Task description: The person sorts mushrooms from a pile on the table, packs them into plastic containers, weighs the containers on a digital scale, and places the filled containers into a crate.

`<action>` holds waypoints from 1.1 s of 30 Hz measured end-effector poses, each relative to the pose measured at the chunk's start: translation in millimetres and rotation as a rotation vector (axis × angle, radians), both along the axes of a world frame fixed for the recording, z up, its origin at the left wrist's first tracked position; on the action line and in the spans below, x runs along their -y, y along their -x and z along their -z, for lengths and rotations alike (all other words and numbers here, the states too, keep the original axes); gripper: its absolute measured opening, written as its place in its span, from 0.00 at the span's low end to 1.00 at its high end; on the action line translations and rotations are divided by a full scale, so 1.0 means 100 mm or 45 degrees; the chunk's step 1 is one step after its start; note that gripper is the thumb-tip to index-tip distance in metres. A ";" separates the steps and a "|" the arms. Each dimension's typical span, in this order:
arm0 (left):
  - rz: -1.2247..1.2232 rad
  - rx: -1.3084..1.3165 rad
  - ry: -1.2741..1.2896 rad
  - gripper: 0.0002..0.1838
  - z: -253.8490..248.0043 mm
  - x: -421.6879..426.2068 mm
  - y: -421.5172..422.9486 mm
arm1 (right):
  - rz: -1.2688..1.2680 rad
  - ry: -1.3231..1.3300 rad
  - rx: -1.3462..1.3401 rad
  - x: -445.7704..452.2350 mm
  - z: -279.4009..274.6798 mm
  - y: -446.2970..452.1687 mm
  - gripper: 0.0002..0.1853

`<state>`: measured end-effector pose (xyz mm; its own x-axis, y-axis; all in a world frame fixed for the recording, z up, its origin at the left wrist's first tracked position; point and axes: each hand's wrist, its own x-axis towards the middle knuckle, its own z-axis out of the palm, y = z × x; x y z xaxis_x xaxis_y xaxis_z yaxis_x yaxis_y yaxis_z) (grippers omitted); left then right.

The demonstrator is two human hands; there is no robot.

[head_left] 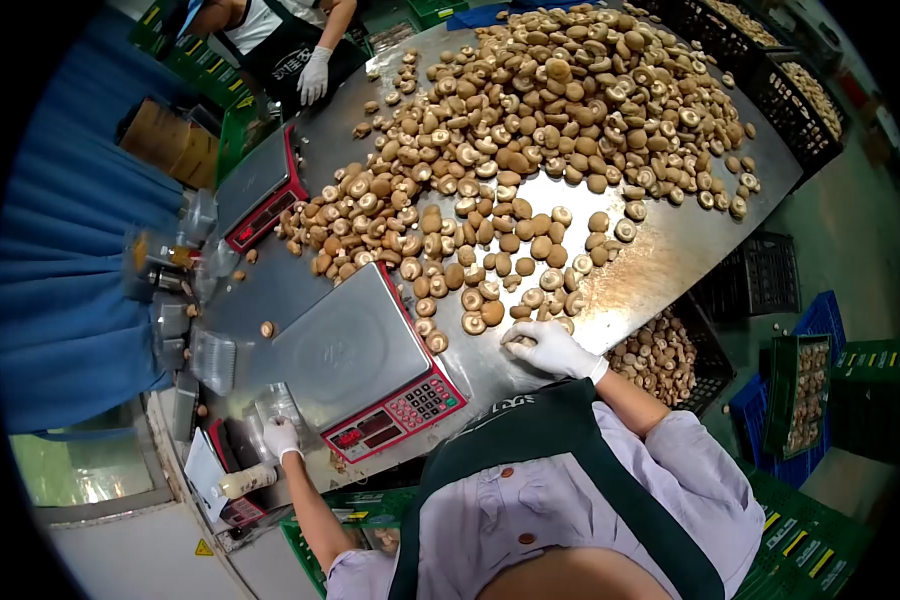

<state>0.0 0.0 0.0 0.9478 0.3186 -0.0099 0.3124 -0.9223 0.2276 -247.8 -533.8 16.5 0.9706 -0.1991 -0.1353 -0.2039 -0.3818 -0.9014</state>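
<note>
My left hand (281,438), in a white glove, is at the front left, its fingers on the near end of a clear plastic tray (274,403). That tray lies beside the grey pan of a red scale (345,345) with a keypad. At the table's near edge my right hand (552,350), also gloved, has its fingers curled over a mushroom (519,342), which is partly hidden. Loose brown mushrooms (515,235) lie just beyond it, leading back to a large mushroom heap (570,90).
A second scale (260,190) stands at the far left, near a co-worker's gloved hand (315,75). Clear trays (212,360) line the left edge. A bottle (247,481) lies front left. Crates of mushrooms (660,355) sit right of the table.
</note>
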 end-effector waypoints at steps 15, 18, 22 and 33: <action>0.112 0.171 0.108 0.13 0.13 0.09 0.46 | -0.095 0.004 -0.014 0.47 0.02 -0.16 0.11; 0.267 0.069 -0.123 0.13 -0.12 0.34 0.55 | -0.105 0.015 -0.023 0.50 -0.01 -0.18 0.11; 0.160 -0.088 -0.289 0.11 -0.23 0.53 0.52 | -0.145 0.013 -0.046 0.55 0.12 -0.24 0.11; 0.122 -0.136 0.183 0.12 0.45 -0.14 0.20 | -0.286 0.172 -0.053 0.63 -0.16 -0.91 0.12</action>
<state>-20.5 14.3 -45.0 0.9648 0.2152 -0.1512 0.2544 -0.9093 0.3292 -156.8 -596.5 33.0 0.9867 0.0017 -0.1626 -0.1362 -0.5383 -0.8317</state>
